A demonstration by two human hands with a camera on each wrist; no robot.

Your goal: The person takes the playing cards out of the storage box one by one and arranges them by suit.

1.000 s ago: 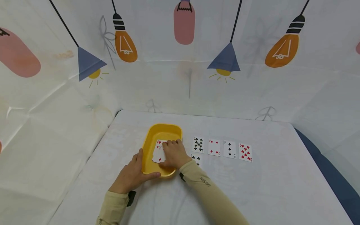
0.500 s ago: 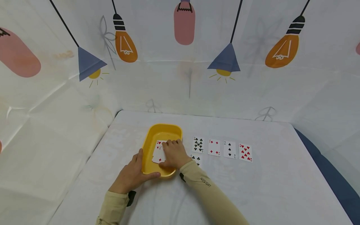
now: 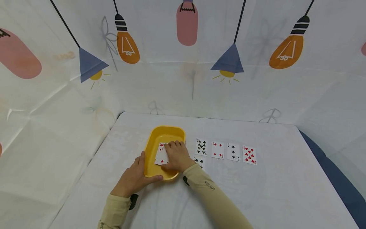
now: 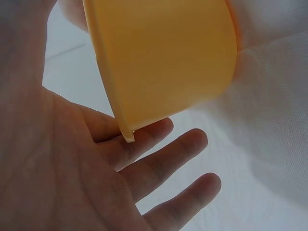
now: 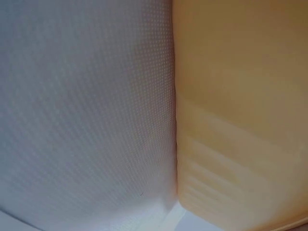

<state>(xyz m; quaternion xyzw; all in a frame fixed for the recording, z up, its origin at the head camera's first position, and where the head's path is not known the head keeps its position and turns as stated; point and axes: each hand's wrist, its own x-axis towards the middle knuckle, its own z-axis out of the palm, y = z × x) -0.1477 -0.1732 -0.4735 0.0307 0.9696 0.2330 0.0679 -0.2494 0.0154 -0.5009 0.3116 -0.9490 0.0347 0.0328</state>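
Note:
In the head view my left hand (image 3: 132, 178) lies along the near left corner of a yellow tray (image 3: 155, 133), with the thumb by the near rim. The left wrist view shows straight, spread fingers (image 4: 166, 163) against the tray's outer side. My right hand (image 3: 178, 156) reaches over the tray's right side and grips playing cards (image 3: 161, 156) inside it, thumb at the near edge and fingers at the far edge. The hand covers the cards' right part. Only the tray's outer wall (image 5: 236, 125) and the cloth show in the right wrist view; the right hand's grip is hidden there.
Right of the tray lie a nine of clubs (image 3: 201, 147), four of diamonds (image 3: 218, 150), three of spades (image 3: 233, 152) and eight of hearts (image 3: 250, 155) in a row. A six of clubs (image 3: 199, 161) sits below the first, partly covered by the right wrist. White cloth (image 3: 257, 197) covers the table.
My right hand has shifted very slightly on the cards, and the cards' visible edges have moved a little with it. The left hand and tray stay in place.

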